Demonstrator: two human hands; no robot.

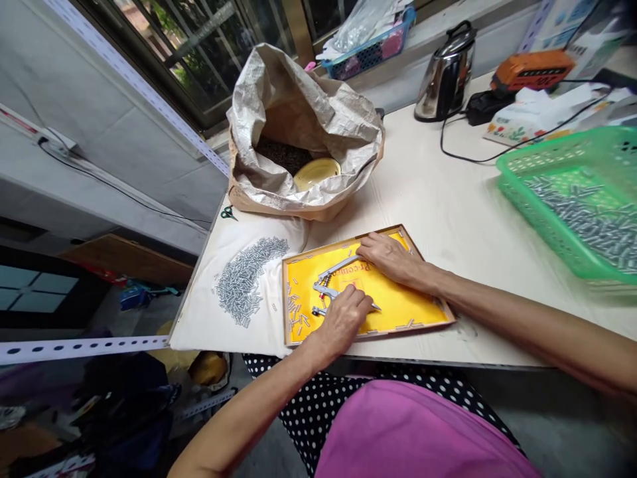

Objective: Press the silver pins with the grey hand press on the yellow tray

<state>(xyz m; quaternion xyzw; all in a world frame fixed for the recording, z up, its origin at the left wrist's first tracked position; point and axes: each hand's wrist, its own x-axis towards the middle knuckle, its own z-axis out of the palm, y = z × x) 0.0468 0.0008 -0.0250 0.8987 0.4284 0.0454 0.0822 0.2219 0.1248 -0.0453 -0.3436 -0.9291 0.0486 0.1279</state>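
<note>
A shallow wooden tray with a yellow liner [398, 309] lies at the table's front edge. A metal plier-like hand tool [327, 280] rests on it. My left hand [343, 320] lies over the tool's lower handle, fingers curled and pinched around a thin metal piece. My right hand [391, 255] rests on the tray at the tool's upper handle, fingers bent down on it. Several small metal pins [296, 313] are scattered in the tray's left end.
A heap of small metal pins [246, 279] lies on a white cloth left of the tray. Behind stands an open paper sack [298, 126] holding a yellow bowl [316, 172]. A green basket [572, 199] of metal parts is at right; a kettle [445, 73] stands behind.
</note>
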